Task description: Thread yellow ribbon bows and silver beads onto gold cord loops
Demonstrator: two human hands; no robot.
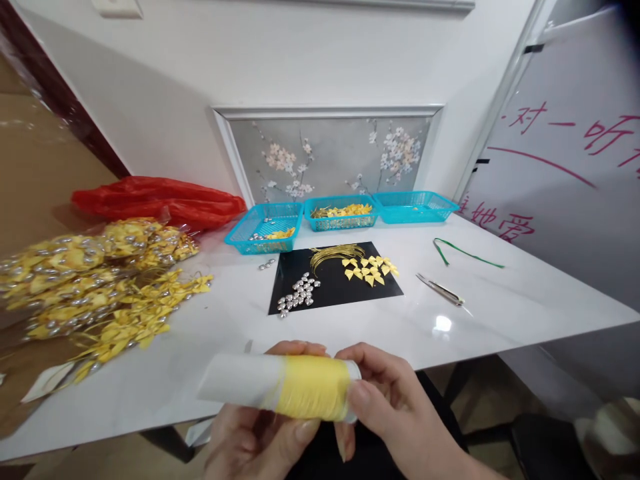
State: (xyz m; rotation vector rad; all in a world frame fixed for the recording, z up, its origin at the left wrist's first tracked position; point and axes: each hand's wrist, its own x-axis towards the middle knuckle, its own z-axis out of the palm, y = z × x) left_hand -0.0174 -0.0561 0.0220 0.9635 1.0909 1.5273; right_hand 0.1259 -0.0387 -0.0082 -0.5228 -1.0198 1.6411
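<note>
A white tube wound with yellow thread, a thread spool (313, 387), lies sideways between my hands at the table's front edge. My left hand (270, 437) is closed around its middle from below, thumb on the yellow winding. At the right end of the spool, my right hand (387, 400) grips the rim with thumb and fingers. Beyond them a black mat (335, 290) bears silver beads (299, 293), yellow petal-like pieces (370, 270) and a bundle of thin golden wires (335, 255).
Finished-looking yellow flower sprays (125, 293) are heaped at the left beside a red plastic bag (160, 200). Blue baskets (263, 230) line the wall. Tweezers (440, 289) and a green cord (467, 253) lie on the right of the white table (530, 300).
</note>
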